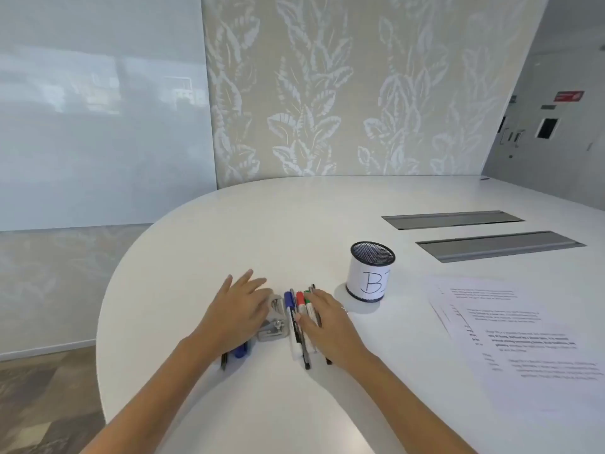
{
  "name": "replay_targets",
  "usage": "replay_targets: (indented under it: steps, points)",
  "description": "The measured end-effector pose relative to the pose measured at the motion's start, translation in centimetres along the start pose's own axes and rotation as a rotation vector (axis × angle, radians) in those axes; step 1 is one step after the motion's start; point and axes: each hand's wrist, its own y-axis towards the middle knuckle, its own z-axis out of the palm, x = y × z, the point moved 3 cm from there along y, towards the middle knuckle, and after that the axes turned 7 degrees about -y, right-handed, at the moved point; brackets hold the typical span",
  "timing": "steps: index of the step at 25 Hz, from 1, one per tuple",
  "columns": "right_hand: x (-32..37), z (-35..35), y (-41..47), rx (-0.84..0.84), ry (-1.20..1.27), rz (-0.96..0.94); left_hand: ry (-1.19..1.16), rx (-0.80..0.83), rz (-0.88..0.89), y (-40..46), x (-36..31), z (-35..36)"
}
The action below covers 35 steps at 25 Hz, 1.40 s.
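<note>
On the white table (229,224) my left hand (235,309) lies flat, fingers straight, over a grey stapler (273,326) and some pens; a blue pen end (240,350) and a dark pencil tip (223,362) stick out under the wrist. My right hand (327,326) rests with straight fingers on a bundle of markers (299,319) with blue, red and green caps, plus black pens lying alongside. A black mesh pen cup (370,271) with a white label marked "B" stands empty, upright, just right of the markers.
Printed paper sheets (510,335) lie fanned at the right. Two grey cable-port lids (497,245) are set into the table farther back right. The table's curved edge runs along the left, with floor below.
</note>
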Motion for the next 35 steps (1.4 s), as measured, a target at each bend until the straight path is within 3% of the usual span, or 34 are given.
replay_targets:
  steps: [6,17,25,31,35]
  points:
    - [0.6,2.3,0.4,0.147,-0.313,-0.011,0.156,0.048,-0.004,-1.4,0.6,2.2]
    - [-2.8,-0.9,-3.7,0.120,-0.330,0.013,0.260,0.139,-0.004,4.7,-1.7,3.4]
    - [-3.3,-3.3,-8.5,0.210,-0.347,-0.063,0.124,0.123,-0.075,6.6,-5.5,5.2]
    - [-0.7,-2.7,-8.9,0.280,-0.253,-0.213,0.208,0.143,-0.359,1.8,1.4,2.1]
    - [1.7,-0.3,-7.1,0.318,-0.227,-0.269,0.208,0.289,-0.361,-1.5,4.5,2.1]
